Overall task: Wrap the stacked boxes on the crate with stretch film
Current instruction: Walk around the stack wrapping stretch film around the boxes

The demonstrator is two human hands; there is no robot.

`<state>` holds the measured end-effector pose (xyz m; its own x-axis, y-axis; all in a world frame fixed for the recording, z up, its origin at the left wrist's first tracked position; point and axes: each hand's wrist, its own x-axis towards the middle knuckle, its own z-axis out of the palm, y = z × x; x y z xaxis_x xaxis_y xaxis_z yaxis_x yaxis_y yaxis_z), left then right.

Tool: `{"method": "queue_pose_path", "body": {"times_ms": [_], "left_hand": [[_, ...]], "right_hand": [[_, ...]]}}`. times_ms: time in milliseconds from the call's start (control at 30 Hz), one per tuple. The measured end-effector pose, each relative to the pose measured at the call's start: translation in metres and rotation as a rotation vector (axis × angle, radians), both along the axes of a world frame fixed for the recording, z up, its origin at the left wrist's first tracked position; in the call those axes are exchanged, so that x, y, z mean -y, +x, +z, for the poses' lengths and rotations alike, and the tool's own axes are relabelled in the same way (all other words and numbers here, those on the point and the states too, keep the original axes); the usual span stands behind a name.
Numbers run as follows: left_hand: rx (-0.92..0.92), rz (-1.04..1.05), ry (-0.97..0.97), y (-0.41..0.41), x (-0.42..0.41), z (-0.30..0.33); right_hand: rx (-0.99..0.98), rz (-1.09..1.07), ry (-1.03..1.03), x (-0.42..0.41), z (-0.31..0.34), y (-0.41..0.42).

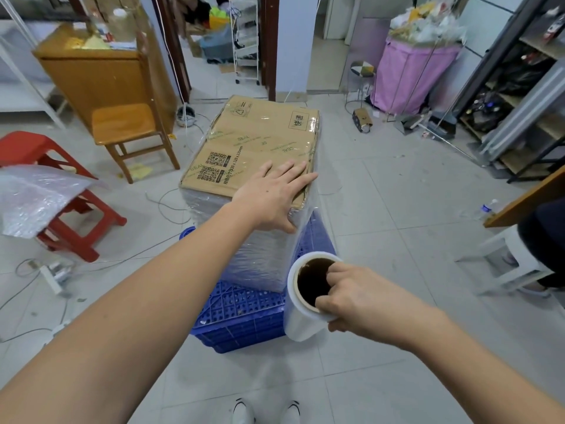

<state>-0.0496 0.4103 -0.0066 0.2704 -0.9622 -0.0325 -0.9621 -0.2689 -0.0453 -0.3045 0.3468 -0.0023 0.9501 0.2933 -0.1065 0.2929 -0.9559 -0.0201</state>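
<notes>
A stack of brown cardboard boxes stands on a blue plastic crate in the middle of the floor. Clear stretch film covers the stack's sides and laps over the top edges. My left hand lies flat on the near right corner of the top box, fingers straight, thumb down the side. My right hand grips the stretch film roll at its upper end, with fingers hooked into the brown core. A sheet of film runs from the roll up to the stack's near right corner.
A red stool with bubble wrap on it stands left. A wooden chair and cabinet are behind it. Cables and a power strip lie on the floor left. A pink bin, shelves and a white stool stand right.
</notes>
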Motion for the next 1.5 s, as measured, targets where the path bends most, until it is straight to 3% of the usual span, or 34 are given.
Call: {"method": "queue_pose_path", "body": {"times_ms": [900,1333,1500], "left_hand": [[-0.044,-0.028,-0.040,0.005,-0.003,-0.004],[-0.044,-0.072,-0.075,0.006,-0.007,-0.007],[-0.045,-0.069,-0.075,0.005,-0.006,-0.008]], "right_hand": [[-0.037,-0.127,-0.006,-0.056,0.016,0.008],[0.077,-0.322,-0.009,-0.090,0.013,0.020],[0.092,-0.307,-0.005,-0.094,0.008,0.022]]}}
